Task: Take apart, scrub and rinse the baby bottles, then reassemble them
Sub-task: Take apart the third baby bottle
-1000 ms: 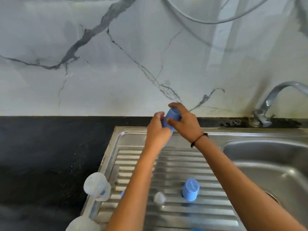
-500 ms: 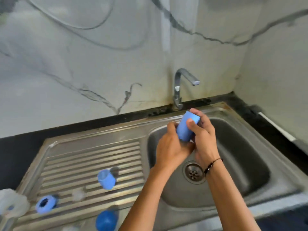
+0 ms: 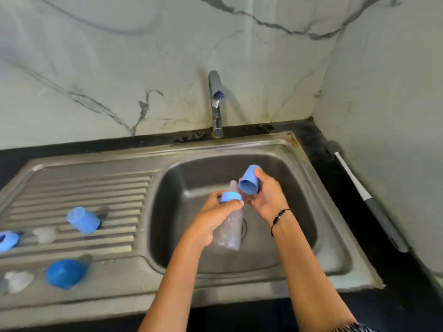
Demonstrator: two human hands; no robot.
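Blue cap [image 3: 249, 179] now off the bottle [image 3: 230, 226], gripped in right hand [image 3: 266, 198], left hand [image 3: 215, 218] clasping bottle by its ring over the sink basin [image 3: 311, 188]; disassembly underway, other parts on left drainboard [image 3: 79, 188].

A black tabletop [image 3: 318, 149] carries a steel sink [image 3: 299, 161] with a ribbed drainboard [image 3: 79, 188] on its left. On the drainboard lie a light blue cap [image 3: 83, 220], a darker blue cap [image 3: 65, 273], a blue ring [image 3: 8, 240] and two clear teats [image 3: 45, 234] [image 3: 18, 281]. A bottle brush [image 3: 366, 200] lies on the tabletop right of the sink
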